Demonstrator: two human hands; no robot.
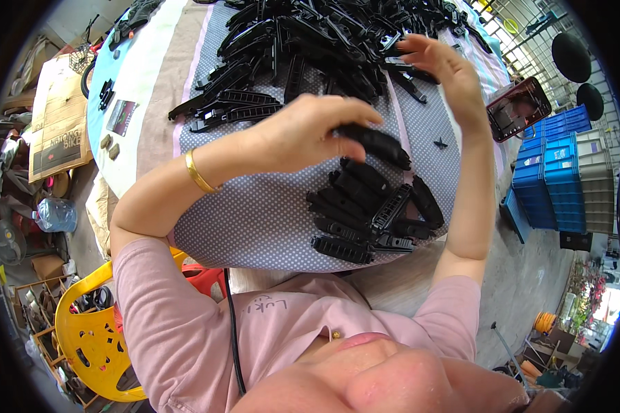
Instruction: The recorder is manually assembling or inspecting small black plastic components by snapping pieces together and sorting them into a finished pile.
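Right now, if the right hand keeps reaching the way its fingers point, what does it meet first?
Probably the big heap of black plastic parts; the right hand already has its fingertips at the heap's edge, though depth is unclear.

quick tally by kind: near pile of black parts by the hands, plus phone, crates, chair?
Black plastic parts in the near pile: about 10, overlapping, so not exact
Black part held in the left hand: 1
Phone: 1
Blue crate stacks: 2
Yellow chair: 1
Total: about 15
The far heap, which the right hand reaches into, is too tangled to count.
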